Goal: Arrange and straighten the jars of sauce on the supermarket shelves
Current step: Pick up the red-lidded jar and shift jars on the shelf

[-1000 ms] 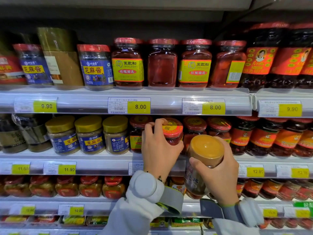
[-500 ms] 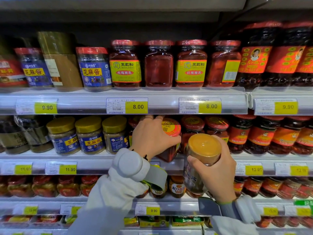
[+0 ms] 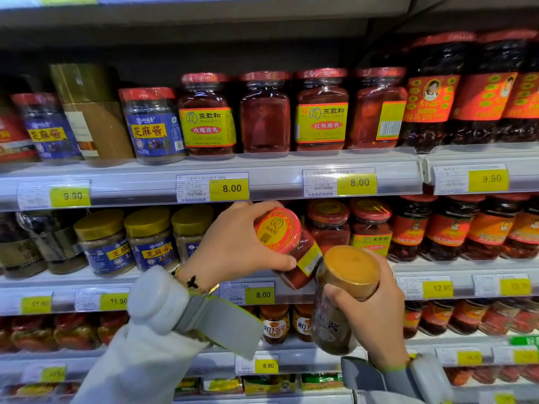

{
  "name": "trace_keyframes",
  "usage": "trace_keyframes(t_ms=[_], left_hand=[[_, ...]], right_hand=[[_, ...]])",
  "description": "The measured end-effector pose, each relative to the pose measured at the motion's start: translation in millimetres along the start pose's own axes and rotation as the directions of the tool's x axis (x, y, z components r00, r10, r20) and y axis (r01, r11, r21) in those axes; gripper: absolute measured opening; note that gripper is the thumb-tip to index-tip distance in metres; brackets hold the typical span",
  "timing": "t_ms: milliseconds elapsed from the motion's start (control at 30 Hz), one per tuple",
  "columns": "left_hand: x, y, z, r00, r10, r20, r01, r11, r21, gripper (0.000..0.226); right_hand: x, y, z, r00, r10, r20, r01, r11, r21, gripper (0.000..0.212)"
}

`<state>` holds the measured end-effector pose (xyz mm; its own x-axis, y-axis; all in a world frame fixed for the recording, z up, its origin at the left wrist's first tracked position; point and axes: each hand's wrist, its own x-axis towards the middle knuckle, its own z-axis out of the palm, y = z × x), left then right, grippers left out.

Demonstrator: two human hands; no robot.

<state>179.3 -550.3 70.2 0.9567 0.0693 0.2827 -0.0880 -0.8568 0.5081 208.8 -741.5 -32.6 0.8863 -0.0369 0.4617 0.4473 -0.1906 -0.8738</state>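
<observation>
Since a moment ago my left hand (image 3: 233, 243) has pulled the red-lidded jar (image 3: 287, 246) off the middle shelf (image 3: 437, 275); it now tilts toward me in front of the shelf edge, my fingers curled round its lid and neck. Just beside it, my right hand (image 3: 376, 319) grips the gold-lidded jar (image 3: 344, 298) around its body, held below the red one and nearly touching it.
</observation>
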Motion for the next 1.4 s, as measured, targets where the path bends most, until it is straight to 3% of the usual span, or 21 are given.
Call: trace_keyframes(t_ms=[400,733,900,1200,1400], left_hand=[[-33.8,7.4,-38.8,0.994,0.114,-0.001,-0.112,0.981,-0.159,0.082],[-30.8,29.3,-67.9,0.978,0.204,0.043,-0.183,0.939,-0.291,0.082],[-24.7,30.1,-83.9,0.971,0.233,0.058,-0.202,0.921,-0.332,0.083],[-22.6,8.6,-88.8,0.948,0.294,0.123,-0.139,0.728,-0.671,0.075],[-25.5,-0.5,-84.2,0.958,0.275,0.077,-0.139,0.683,-0.717,0.071]], right_hand=[[-13.1,-2.3,2.6,0.999,0.03,0.024,-0.029,0.998,-0.065,0.071],[-12.3,-29.6,31.4,0.994,-0.031,0.101,0.041,0.994,-0.103,0.054],[-11.7,-46.5,41.1,0.986,-0.102,0.134,0.115,0.989,-0.093,0.057],[-25.8,-69.3,63.2,0.976,-0.136,0.17,0.147,0.988,-0.056,0.047],[-29.2,-73.2,77.4,0.981,-0.132,0.142,0.139,0.989,-0.045,0.049]])
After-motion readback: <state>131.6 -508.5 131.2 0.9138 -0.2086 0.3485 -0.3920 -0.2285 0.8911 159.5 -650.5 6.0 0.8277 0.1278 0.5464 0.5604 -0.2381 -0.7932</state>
